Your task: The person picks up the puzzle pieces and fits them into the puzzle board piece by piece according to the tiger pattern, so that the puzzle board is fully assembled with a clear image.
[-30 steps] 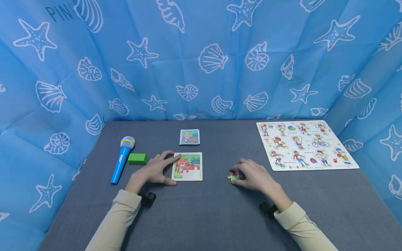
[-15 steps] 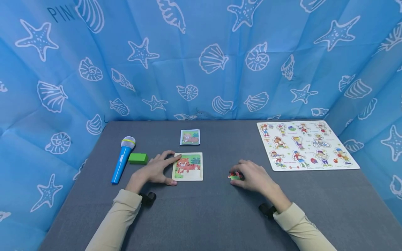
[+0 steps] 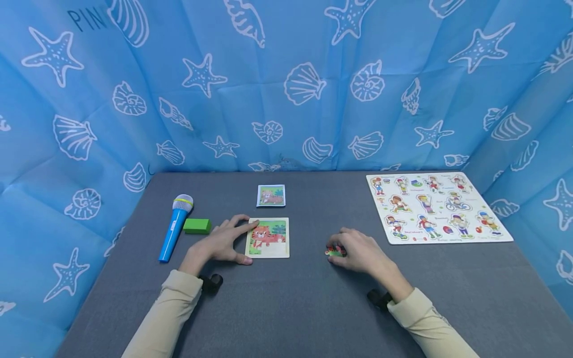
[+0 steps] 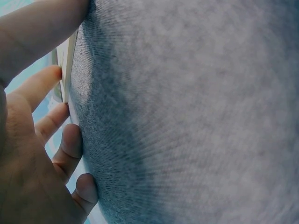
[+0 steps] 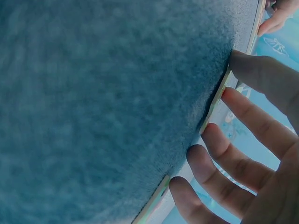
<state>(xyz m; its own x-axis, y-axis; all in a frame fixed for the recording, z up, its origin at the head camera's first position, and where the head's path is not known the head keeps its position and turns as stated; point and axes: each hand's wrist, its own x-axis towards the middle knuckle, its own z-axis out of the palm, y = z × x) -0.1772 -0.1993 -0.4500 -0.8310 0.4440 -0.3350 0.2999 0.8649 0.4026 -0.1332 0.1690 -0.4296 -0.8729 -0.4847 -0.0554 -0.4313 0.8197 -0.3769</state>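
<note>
In the head view my left hand (image 3: 222, 242) rests at the left side of a square tiger puzzle (image 3: 268, 238). Its index finger lies on the top left corner, and the thumb is at the lower left corner. The puzzle's lower right part shows bare, pale backing. The left wrist view has the puzzle's edge (image 4: 69, 70) between thumb and fingers. To the right, my right hand (image 3: 362, 251) pinches a small red and green puzzle piece (image 3: 334, 252) low over the table, its far side hidden by the fingers. The right wrist view shows the piece (image 5: 216, 105) edge-on at the fingertips.
A small tiger picture card (image 3: 270, 196) lies behind the puzzle. On the left are a blue toy microphone (image 3: 173, 231) and a green block (image 3: 197, 226). A white board with sports figures (image 3: 438, 209) lies at the back right, before a blue shell-print curtain (image 3: 286, 84).
The puzzle piece has turned slightly in my right hand, and less of its green part shows. My left hand and the puzzle have stayed in place.
</note>
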